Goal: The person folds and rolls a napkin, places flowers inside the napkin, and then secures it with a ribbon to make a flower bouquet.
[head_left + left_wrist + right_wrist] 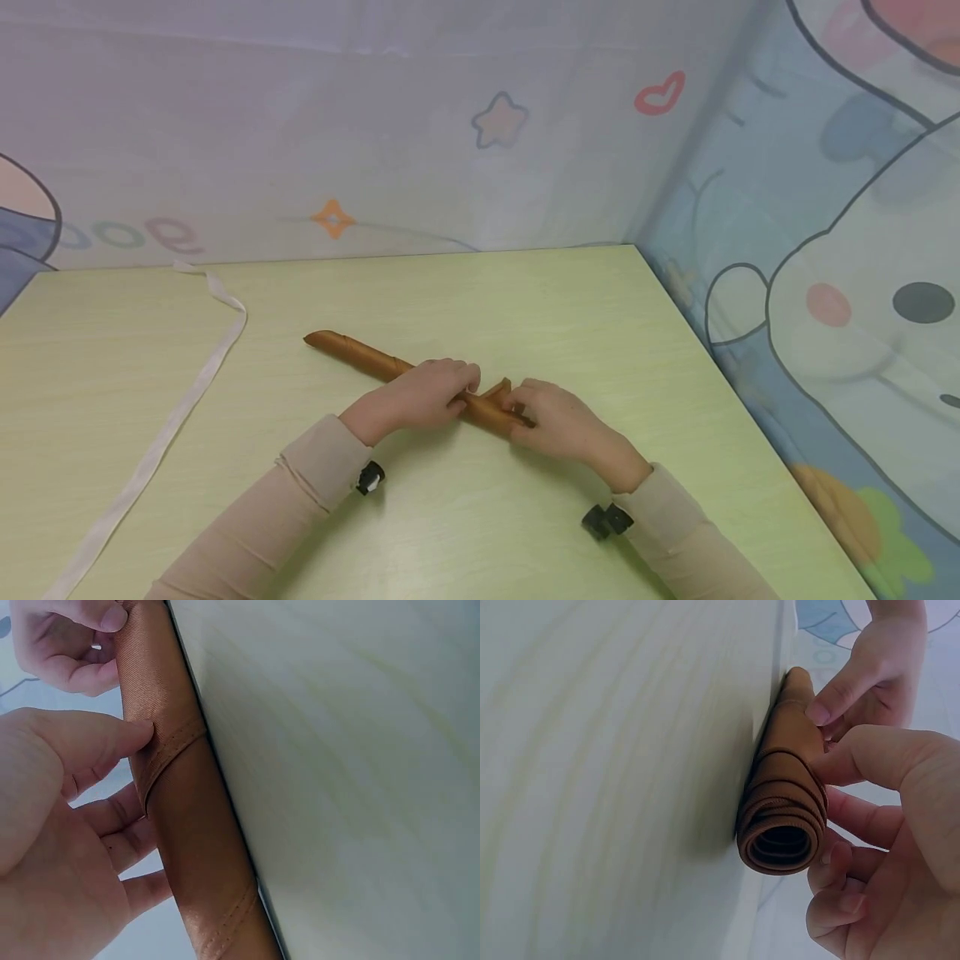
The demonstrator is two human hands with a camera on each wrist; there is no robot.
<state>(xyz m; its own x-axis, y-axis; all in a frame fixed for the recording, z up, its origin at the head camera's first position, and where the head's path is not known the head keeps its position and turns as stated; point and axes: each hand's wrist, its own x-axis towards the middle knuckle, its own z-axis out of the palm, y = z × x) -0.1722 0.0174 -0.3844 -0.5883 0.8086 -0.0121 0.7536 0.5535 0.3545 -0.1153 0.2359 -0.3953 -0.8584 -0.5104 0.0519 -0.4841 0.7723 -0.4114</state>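
Note:
A brown satin-like cloth, rolled into a long tube, lies slantwise on the table. Stitched hems spiral along the roll in the left wrist view. My left hand grips the tube near its middle, thumb on one side and fingers on the other. At the right end, my right hand pinches the roll between thumb and fingers. The right wrist view looks into that end of the cloth, where wound layers surround a dark hollow. In the head view a small folded flap sticks up between the hands.
A white ribbon or strap runs along the left of the pale wood-grain table, from the back edge to the front. Printed cloth backdrops stand behind and to the right. Small black devices sit at both wrists.

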